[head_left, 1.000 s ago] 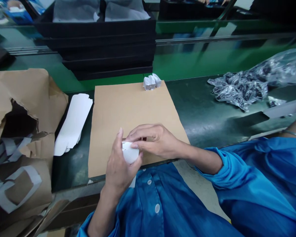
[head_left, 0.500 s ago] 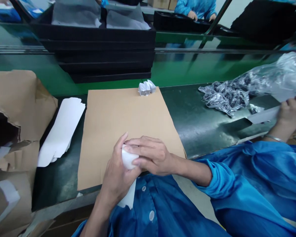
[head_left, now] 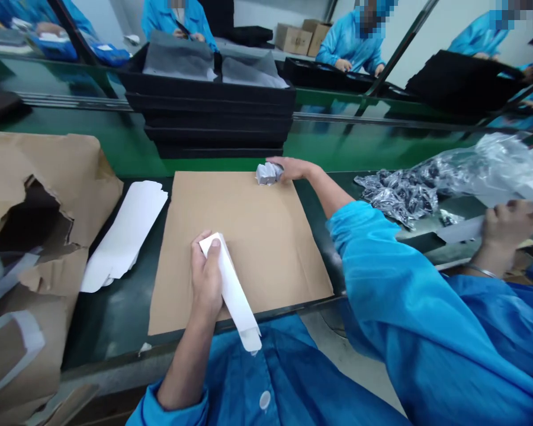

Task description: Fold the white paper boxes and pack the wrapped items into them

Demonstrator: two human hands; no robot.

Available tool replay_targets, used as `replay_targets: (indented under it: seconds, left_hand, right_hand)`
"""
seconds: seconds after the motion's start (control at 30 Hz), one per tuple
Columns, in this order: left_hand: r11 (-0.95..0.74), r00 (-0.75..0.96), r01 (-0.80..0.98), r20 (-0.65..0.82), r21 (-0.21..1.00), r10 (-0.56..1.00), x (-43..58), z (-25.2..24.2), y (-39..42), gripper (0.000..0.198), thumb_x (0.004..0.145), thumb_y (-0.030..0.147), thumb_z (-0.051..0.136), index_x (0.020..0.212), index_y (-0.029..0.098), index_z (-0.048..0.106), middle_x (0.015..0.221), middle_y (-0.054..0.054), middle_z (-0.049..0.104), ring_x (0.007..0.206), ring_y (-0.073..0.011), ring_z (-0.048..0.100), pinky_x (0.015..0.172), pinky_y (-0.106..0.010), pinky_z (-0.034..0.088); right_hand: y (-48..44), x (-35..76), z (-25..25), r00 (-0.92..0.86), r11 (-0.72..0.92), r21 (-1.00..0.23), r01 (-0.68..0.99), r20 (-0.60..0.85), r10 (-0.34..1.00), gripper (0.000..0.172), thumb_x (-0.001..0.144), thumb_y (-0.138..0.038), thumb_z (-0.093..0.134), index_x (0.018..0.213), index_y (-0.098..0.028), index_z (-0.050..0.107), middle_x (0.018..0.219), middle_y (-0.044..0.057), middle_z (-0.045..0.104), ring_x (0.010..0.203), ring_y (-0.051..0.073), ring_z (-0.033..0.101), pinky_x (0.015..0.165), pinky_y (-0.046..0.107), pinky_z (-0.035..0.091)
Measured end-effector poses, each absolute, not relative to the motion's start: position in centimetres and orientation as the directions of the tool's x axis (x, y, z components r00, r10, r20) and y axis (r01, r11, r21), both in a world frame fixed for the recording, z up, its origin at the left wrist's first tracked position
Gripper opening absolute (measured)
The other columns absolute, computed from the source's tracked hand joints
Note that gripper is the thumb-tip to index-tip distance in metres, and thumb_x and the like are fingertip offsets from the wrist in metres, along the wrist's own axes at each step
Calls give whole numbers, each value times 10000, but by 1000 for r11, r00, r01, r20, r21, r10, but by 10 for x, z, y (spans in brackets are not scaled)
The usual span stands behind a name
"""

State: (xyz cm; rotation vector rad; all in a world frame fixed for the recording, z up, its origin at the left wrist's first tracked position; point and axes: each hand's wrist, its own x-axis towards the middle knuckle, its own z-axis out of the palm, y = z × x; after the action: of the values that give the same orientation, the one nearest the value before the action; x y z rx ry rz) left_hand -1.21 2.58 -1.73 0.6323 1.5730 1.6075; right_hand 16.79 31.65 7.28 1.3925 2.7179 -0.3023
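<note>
My left hand (head_left: pixel 208 275) is closed around a long, narrow white carton (head_left: pixel 236 287), thumb on its upper face. The carton slants toward my body, and its near end has an open flap. At the far edge of a brown cardboard sheet (head_left: pixel 244 236), my right hand (head_left: pixel 291 168) reaches over two small folded grey-white pieces (head_left: pixel 265 173). Its fingers curve around the right-hand piece, and the thumb is largely hidden. Left of the sheet lies a stack of flat white carton blanks (head_left: pixel 124 236).
A torn brown carton (head_left: pixel 89 171) stands at the left. Black trays (head_left: pixel 222 94) are stacked beyond the sheet. Plastic-wrapped parts (head_left: pixel 395 195) and a clear bag lie to the right, near a co-worker's hand (head_left: pixel 506 228) holding a white strip. Other people in blue work across the line.
My right hand has left the white carton and moved forward to the small folded pieces. My left hand now holds the carton alone, with its long side in view. The camera view has shifted.
</note>
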Motion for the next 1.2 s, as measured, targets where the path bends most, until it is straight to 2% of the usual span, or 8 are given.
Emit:
replay_targets:
  seconds: [0.23, 0.33, 0.43, 0.53, 0.63, 0.77, 0.9, 1.2]
  left_hand:
    - [-16, -745, -127, -84, 992, 662, -24, -23, 34, 378, 843, 269, 488, 1220, 246, 470, 1186, -69, 568, 1142, -214, 580, 983, -391, 479]
    - [81, -642, 397, 214, 914, 736, -32, -19, 26, 504, 838, 228, 547, 1337, 209, 483, 1520, -150, 378, 1469, -344, 278, 1181, -587, 225]
    - [-47, -234, 820, 409, 571, 882, -44, -10, 8, 540, 891, 191, 469, 1430, 214, 458, 1580, -141, 345, 1516, -347, 185, 1200, -636, 140]
    - [-401, 304, 834, 290, 380, 907, -58, -3, -9, 637, 873, 127, 405, 1479, 323, 407, 1486, -46, 515, 1447, -267, 379, 1205, -549, 232]
    - [-550, 539, 773, 132, 315, 832, -66, 1, -11, 635, 851, 146, 430, 1448, 363, 452, 1442, -21, 558, 1382, -265, 461, 1186, -524, 267]
    - [-448, 447, 872, 50, 197, 893, -65, 6, 5, 428, 848, 343, 578, 1269, 281, 627, 1106, -132, 662, 1053, -337, 595, 956, -516, 466]
    - [-321, 322, 939, 10, 126, 947, -58, 7, 12, 716, 796, 558, 650, 1402, 208, 499, 1171, -182, 593, 1049, -379, 564, 877, -524, 491]
    - [-427, 442, 888, -61, 172, 895, -28, 9, 4, 580, 905, 188, 434, 1436, 420, 456, 1491, -117, 416, 1210, -366, 526, 901, -531, 472]
  right_hand:
    - [263, 193, 66, -502, 512, -35, 858, -263, 824, 566, 804, -531, 683, 1217, -143, 671, 1136, 126, 707, 985, 262, 663, 805, 323, 488]
    - [226, 189, 59, -529, 549, -31, 835, -315, 788, 557, 839, -665, 589, 1024, -160, 735, 1001, 123, 736, 909, 262, 681, 761, 324, 484]
    - [200, 187, 57, -497, 515, 21, 857, -226, 838, 613, 943, -621, 450, 1153, -91, 675, 1076, 225, 704, 1048, 355, 648, 835, 409, 468]
    - [190, 204, 62, -467, 473, 39, 880, -108, 878, 544, 1005, -489, 388, 1369, -110, 531, 1194, 228, 666, 1134, 370, 614, 894, 456, 452]
    - [189, 223, 55, -611, 604, -93, 791, -113, 783, 547, 903, -360, 616, 1403, -172, 498, 1370, 148, 587, 1241, 310, 550, 981, 403, 446]
    - [177, 228, 26, -651, 620, -253, 743, -54, 757, 423, 861, -266, 642, 1260, -135, 591, 1256, 133, 637, 1189, 261, 559, 995, 363, 448]
    - [151, 226, 9, -655, 634, -264, 727, 11, 755, 419, 890, -266, 599, 1295, -163, 576, 1248, 119, 629, 1164, 272, 545, 995, 401, 450]
    - [118, 227, 22, -602, 581, -327, 746, 42, 797, 384, 886, -234, 601, 1256, -132, 599, 1190, 139, 656, 1118, 289, 593, 957, 414, 476]
